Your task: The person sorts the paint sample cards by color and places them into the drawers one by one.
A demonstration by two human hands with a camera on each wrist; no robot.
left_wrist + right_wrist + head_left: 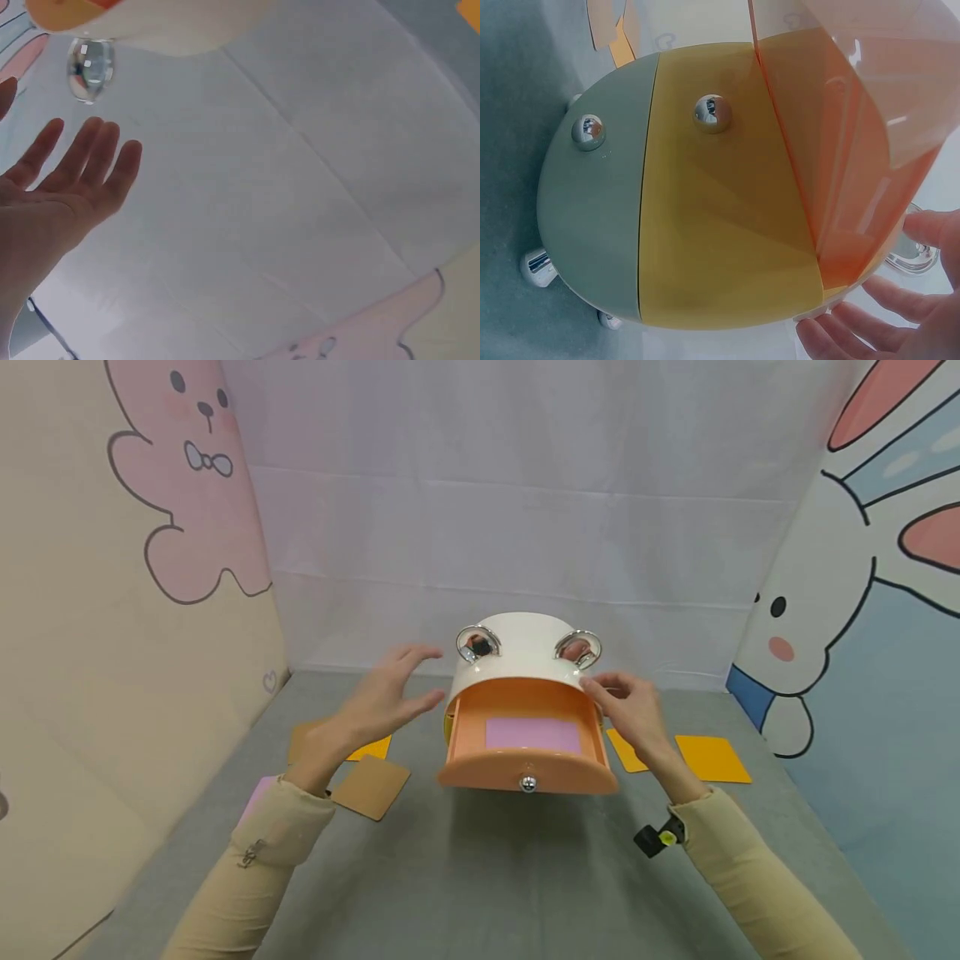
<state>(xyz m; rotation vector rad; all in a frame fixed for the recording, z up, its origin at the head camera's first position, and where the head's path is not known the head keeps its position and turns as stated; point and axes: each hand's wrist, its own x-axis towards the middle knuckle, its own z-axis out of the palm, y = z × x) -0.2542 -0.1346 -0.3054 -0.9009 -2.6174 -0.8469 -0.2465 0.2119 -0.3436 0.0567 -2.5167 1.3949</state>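
Observation:
A small rounded drawer cabinet (525,647) with a white top and two chrome ears stands on the grey table. Its orange top drawer (528,770) is pulled out and holds a flat purple card (532,735). Below it, a yellow drawer (727,187) and a green drawer (592,195) are closed, each with a chrome knob. My left hand (386,693) hovers just left of the cabinet, fingers spread, holding nothing. At the upper right side, my right hand (633,714) has its fingertips against the cabinet's edge and its thumb by the right ear (579,649).
Right of the cabinet lie orange-yellow cards (712,758). On the left are a brown card (372,787), a yellow card (373,748) and a purple card (257,795), partly behind the left arm. A pale curtain (517,527) hangs behind the table.

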